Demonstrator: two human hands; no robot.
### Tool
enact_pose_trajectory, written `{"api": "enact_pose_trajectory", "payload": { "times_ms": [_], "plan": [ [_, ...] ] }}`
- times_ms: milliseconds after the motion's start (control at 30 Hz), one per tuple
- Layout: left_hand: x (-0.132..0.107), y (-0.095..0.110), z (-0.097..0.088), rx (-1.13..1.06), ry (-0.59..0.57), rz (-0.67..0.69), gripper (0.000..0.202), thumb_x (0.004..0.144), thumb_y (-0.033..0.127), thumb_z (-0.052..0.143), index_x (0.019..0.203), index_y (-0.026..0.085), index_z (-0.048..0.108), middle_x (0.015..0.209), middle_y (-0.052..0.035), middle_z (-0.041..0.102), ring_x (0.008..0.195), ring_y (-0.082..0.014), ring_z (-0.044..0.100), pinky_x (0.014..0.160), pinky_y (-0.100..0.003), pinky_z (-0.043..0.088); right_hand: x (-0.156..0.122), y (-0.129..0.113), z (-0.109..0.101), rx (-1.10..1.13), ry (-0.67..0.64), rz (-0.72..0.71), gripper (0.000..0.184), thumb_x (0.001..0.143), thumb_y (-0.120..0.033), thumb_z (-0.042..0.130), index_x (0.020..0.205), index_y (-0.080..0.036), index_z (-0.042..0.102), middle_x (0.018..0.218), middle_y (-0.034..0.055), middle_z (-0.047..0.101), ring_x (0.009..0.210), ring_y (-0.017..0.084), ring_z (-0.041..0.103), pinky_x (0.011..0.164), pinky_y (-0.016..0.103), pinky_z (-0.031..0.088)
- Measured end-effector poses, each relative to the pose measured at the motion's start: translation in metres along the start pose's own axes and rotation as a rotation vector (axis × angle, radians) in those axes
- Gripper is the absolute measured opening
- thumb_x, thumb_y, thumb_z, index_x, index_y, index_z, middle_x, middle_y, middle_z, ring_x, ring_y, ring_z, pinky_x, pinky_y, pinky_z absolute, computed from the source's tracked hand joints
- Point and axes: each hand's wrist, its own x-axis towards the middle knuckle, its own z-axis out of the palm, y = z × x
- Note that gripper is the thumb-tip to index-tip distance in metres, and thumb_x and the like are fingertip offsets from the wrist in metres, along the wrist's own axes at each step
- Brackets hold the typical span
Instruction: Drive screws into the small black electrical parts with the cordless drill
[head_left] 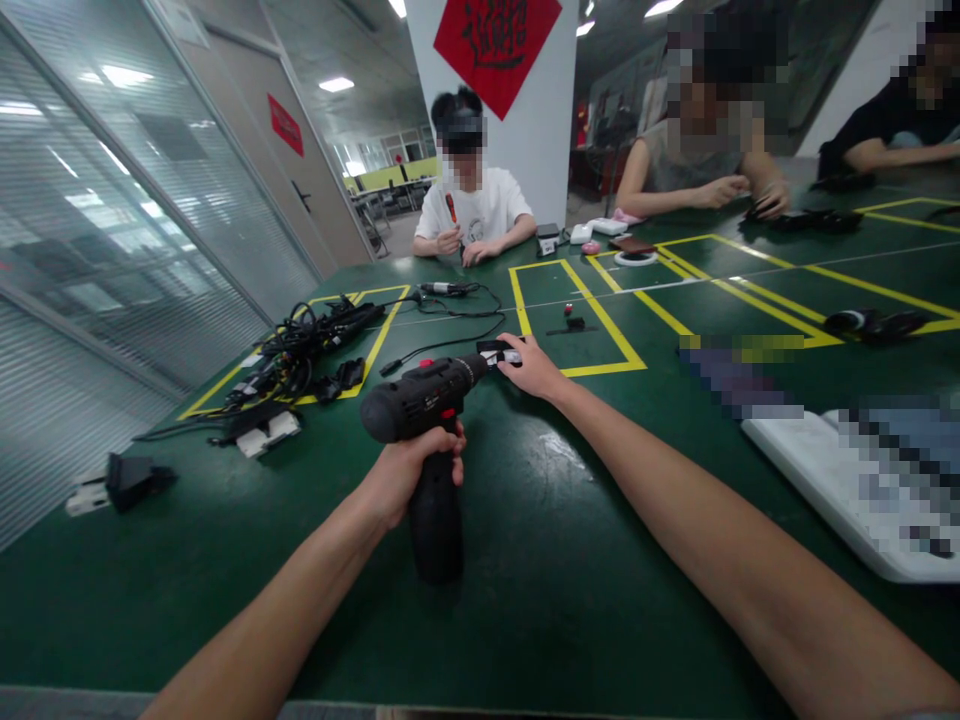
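Observation:
My left hand (420,465) is wrapped round the handle of a black cordless drill (409,400) with red switches. The drill points forward and to the right, its battery end low over the green table. At the drill's front end, my right hand (531,368) has its fingers closed on a small black and white part (501,352). The drill's tip meets or overlaps this part; whether it touches cannot be made out. A thin black cable with a plug (391,367) lies just beyond the drill.
Tangled black cables (315,335) and black adapters fill the left side of the green table (525,600). Yellow tape (604,370) marks rectangles on it. A white tray (810,480) stands at the right. Across the table, a person (474,210) holds an orange screwdriver (451,208); others sit farther right.

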Motion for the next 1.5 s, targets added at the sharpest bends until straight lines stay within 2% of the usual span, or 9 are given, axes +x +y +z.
{"api": "enact_pose_trajectory", "payload": {
  "times_ms": [967, 1500],
  "plan": [
    [-0.0003, 0.0005, 0.0012, 0.007, 0.01, -0.002, 0.018, 0.066, 0.023, 0.062, 0.081, 0.014, 0.058, 0.068, 0.0014, 0.055, 0.049, -0.0108, 0.055, 0.053, -0.026, 0.043, -0.0028, -0.0047, -0.0017, -0.022, -0.008, 0.002, 0.051, 0.085, -0.027, 0.057, 0.135, -0.023, 0.05, 0.124, 0.012, 0.046, 0.118, 0.025, 0.055, 0.105, 0.041, 0.043],
    [-0.0023, 0.0018, 0.0003, -0.012, -0.006, -0.008, 0.018, 0.07, 0.022, 0.062, 0.085, 0.014, 0.058, 0.072, 0.0007, 0.056, 0.05, -0.0104, 0.055, 0.052, -0.025, 0.043, -0.0027, -0.0049, -0.0015, -0.036, -0.017, 0.01, 0.051, 0.086, -0.029, 0.056, 0.136, -0.025, 0.049, 0.124, 0.0113, 0.045, 0.116, 0.025, 0.056, 0.103, 0.041, 0.045]
  ]
}}
